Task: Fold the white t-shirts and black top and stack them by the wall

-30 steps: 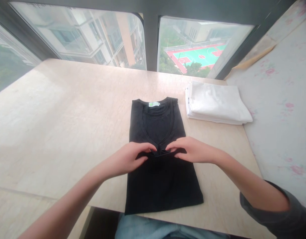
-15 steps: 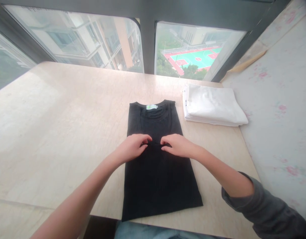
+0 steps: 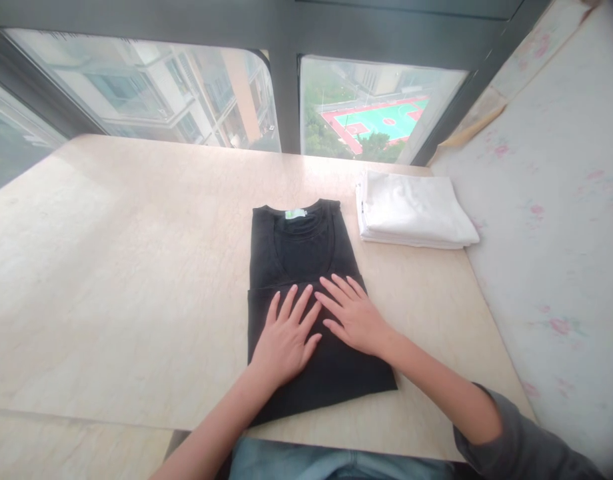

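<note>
A black T-shirt [image 3: 306,257] lies folded into a long rectangle on the pale stone-look surface, its neckline and white-green label toward the window. Its lower part is folded up over the body, and the fold's edge runs across just below the collar. My left hand [image 3: 286,337] rests flat on this folded part with its fingers spread. Close beside it, my right hand [image 3: 356,317] also lies flat and spread on the black cloth, fingertips near the fold's edge. Neither hand grips anything.
A stack of folded white cloth [image 3: 414,207] sits at the back right, near the flowered wall [image 3: 551,267]. Behind the pale surface [image 3: 111,280] are windows in a dark frame [image 3: 286,100]. The front edge runs close to my lap.
Both hands have gone from pinching near the cloth's edge to lying flat with fingers spread, and have come slightly nearer to me. The shirt's front end lies a little farther from me.
</note>
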The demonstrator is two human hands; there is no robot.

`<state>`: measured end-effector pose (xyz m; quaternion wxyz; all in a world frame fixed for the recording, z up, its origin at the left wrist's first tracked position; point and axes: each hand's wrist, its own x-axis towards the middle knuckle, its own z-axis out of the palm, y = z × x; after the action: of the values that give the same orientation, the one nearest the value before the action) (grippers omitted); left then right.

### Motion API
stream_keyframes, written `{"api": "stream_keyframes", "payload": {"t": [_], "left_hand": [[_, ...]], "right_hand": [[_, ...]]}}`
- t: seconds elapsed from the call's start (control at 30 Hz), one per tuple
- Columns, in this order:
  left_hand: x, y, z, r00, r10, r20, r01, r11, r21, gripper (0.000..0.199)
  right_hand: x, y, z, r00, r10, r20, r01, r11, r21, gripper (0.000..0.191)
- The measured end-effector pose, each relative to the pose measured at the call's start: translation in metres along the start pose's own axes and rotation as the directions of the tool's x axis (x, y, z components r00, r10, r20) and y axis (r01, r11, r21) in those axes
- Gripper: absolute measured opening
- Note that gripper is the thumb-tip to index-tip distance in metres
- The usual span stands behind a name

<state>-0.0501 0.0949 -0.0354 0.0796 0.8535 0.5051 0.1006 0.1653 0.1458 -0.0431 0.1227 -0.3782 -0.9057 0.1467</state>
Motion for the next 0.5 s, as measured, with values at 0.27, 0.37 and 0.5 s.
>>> {"api": "stream_keyframes", "payload": {"t": [0.27, 0.37, 0.5], "left_hand": [[-0.013, -0.018, 0.005, 0.986, -0.162, -0.029, 0.163, 0.984, 0.068, 0.070], [-0.030, -0.027, 0.005, 0.956, -0.265, -0.130, 0.277, 0.957, 0.088, 0.066], [-0.068, -0.025, 0.001, 0.928, -0.187, -0.323, 0.231, 0.967, 0.104, 0.060]], "right_hand": [[-0.009, 0.031, 0.008, 0.965, 0.263, -0.011, -0.263, 0.961, -0.081, 0.062], [-0.018, 0.042, 0.009, 0.922, 0.318, -0.219, -0.320, 0.947, 0.030, 0.055], [-0.054, 0.037, 0.010, 0.782, 0.297, -0.547, -0.175, 0.948, 0.265, 0.038]]}}
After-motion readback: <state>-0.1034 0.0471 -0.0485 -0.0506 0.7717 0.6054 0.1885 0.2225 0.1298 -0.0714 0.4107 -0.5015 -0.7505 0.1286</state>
